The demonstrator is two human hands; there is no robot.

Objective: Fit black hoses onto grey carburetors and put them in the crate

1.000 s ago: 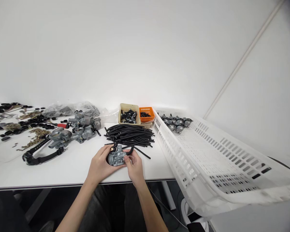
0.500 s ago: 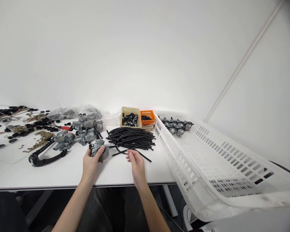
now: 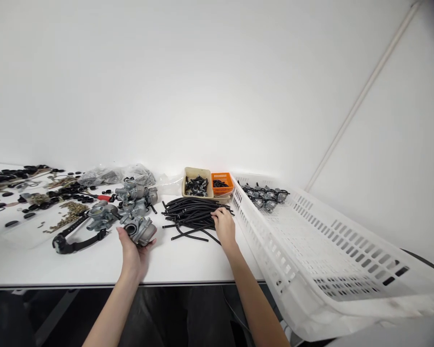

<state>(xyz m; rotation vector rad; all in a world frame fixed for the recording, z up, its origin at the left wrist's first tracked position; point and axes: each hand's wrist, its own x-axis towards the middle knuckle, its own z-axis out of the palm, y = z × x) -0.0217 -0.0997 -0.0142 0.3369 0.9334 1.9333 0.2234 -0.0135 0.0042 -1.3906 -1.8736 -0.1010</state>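
Note:
My left hand [image 3: 134, 255] is wrapped under a grey metal carburetor [image 3: 140, 231], whose round bore faces up and to the left. It is held just above the table's front part. My right hand [image 3: 224, 224] reaches onto the right end of a pile of black rubber hoses [image 3: 188, 212]. Its fingers are pinched together on a hose there, and the fingertips are partly hidden. More carburetors [image 3: 132, 193] stand on the table behind and left of my left hand. A black strap with a round head [image 3: 61, 243] lies to their left.
A large white plastic crate [image 3: 292, 255] fills the right side, with several carburetors [image 3: 264, 196] at its far end. Behind the hoses are a cream bin [image 3: 197, 169] and an orange basket [image 3: 222, 176], both with small black parts. Brass pieces [image 3: 72, 212] and black rings are scattered left.
My right hand has moved right and away from me, onto the hose pile, and its fingers have closed. My left hand has turned the carburetor so its bore faces up.

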